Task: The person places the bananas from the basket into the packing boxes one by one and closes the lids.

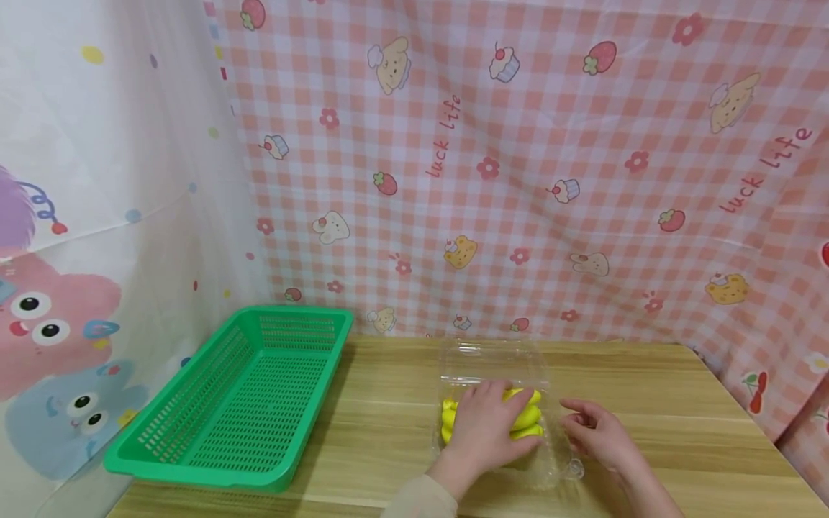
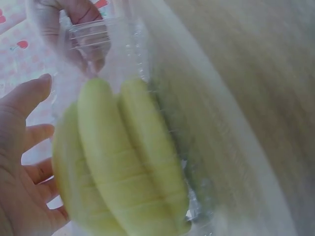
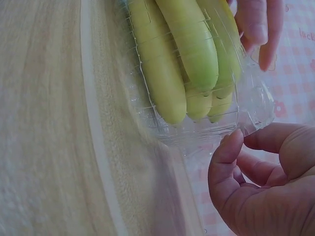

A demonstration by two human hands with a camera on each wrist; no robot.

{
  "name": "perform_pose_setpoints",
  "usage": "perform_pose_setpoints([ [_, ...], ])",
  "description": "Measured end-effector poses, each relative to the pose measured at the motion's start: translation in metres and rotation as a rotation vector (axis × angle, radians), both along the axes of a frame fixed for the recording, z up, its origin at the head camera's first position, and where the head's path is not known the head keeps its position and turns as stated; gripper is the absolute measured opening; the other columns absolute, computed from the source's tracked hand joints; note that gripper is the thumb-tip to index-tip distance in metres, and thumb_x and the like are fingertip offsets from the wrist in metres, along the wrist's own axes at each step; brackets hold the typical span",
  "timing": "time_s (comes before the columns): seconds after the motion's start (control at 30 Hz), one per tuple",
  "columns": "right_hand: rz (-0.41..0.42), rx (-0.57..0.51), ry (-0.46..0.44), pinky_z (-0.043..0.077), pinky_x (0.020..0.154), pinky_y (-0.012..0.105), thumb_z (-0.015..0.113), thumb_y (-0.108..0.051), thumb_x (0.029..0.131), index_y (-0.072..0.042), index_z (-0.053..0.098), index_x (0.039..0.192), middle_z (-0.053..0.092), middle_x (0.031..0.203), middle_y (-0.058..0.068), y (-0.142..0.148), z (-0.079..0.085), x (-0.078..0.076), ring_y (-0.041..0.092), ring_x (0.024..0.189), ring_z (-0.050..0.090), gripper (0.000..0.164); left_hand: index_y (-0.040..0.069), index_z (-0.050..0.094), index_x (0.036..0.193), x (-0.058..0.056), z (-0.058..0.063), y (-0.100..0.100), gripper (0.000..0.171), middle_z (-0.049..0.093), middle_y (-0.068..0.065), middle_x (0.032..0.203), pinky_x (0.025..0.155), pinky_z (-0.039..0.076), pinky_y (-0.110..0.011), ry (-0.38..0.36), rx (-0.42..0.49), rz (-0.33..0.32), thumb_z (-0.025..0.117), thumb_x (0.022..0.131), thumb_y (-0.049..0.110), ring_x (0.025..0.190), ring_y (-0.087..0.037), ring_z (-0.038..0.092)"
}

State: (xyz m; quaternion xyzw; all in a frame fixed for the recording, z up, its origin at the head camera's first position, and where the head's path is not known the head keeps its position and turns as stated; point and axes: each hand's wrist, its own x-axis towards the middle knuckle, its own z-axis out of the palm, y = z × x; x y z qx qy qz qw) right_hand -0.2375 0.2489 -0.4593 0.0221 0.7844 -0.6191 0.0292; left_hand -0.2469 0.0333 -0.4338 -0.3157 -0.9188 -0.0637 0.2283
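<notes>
A bunch of yellow bananas (image 1: 527, 416) lies in a clear plastic clamshell box (image 1: 547, 460), whose lid (image 1: 492, 360) is folded back. My left hand (image 1: 482, 424) is over the bananas and hides part of them in the head view. Its fingers are spread beside the bananas (image 2: 118, 162) in the left wrist view. To the right of the box is my right hand (image 1: 599, 435). In the right wrist view, its thumb and forefinger (image 3: 229, 147) pinch the rim of the clear box (image 3: 197, 135).
A green slotted plastic basket (image 1: 285, 471) stands on the left of the wooden table (image 1: 673, 417). A pink checked cloth (image 1: 414, 216) hangs behind the table, and a white patterned cloth (image 1: 155, 237) hangs at the left.
</notes>
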Motion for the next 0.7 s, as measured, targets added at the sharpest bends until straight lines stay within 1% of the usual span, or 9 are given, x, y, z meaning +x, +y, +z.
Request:
perform_pose_setpoints([
  [0.13, 0.001, -0.005, -0.005, 0.051, 0.059, 0.023, 0.057, -0.001, 0.098, 0.018, 0.038, 0.139, 0.056, 0.092, 0.006, 0.0, 0.0, 0.0, 0.012, 0.069, 0.051, 0.049, 0.029, 0.06, 0.134, 0.001, 0.005, -0.006, 0.06, 0.062, 0.001, 0.123, 0.093, 0.047, -0.036, 0.017, 0.057, -0.029, 0.067, 0.084, 0.061, 0.113, -0.016, 0.057],
  [0.27, -0.002, -0.006, -0.017, 0.051, 0.06, 0.023, 0.057, -0.003, 0.099, 0.017, 0.038, 0.139, 0.056, 0.092, 0.006, 0.001, 0.0, -0.001, 0.013, 0.069, 0.051, 0.049, 0.027, 0.064, 0.13, 0.0, 0.01, -0.012, 0.055, 0.064, 0.003, 0.115, 0.086, 0.05, -0.033, 0.032, 0.132, -0.059, 0.07, 0.084, 0.057, 0.105, -0.014, 0.06],
  [0.4, 0.001, -0.005, -0.023, 0.052, 0.06, 0.024, 0.057, -0.002, 0.098, 0.017, 0.037, 0.14, 0.055, 0.091, 0.006, 0.001, 0.0, -0.001, 0.013, 0.069, 0.051, 0.05, 0.024, 0.067, 0.127, -0.001, 0.013, -0.021, 0.051, 0.066, 0.003, 0.113, 0.083, 0.05, -0.032, 0.013, 0.224, -0.084, 0.071, 0.086, 0.053, 0.101, -0.013, 0.061],
  [0.53, 0.014, 0.004, -0.017, 0.051, 0.06, 0.025, 0.057, -0.002, 0.098, 0.018, 0.036, 0.14, 0.054, 0.091, 0.006, 0.002, 0.0, -0.002, 0.013, 0.069, 0.051, 0.05, 0.02, 0.068, 0.127, -0.002, 0.017, -0.029, 0.048, 0.067, 0.0, 0.113, 0.085, 0.051, -0.032, -0.033, 0.325, -0.101, 0.073, 0.086, 0.046, 0.102, -0.015, 0.062],
  [0.7, 0.037, 0.022, 0.016, 0.049, 0.058, 0.025, 0.057, -0.001, 0.097, 0.02, 0.034, 0.14, 0.057, 0.09, 0.007, 0.005, 0.002, -0.002, 0.013, 0.066, 0.051, 0.052, 0.018, 0.068, 0.125, -0.005, 0.02, -0.041, 0.044, 0.066, -0.001, 0.116, 0.087, 0.052, -0.034, -0.139, 0.434, -0.085, 0.072, 0.088, 0.04, 0.105, -0.018, 0.061],
])
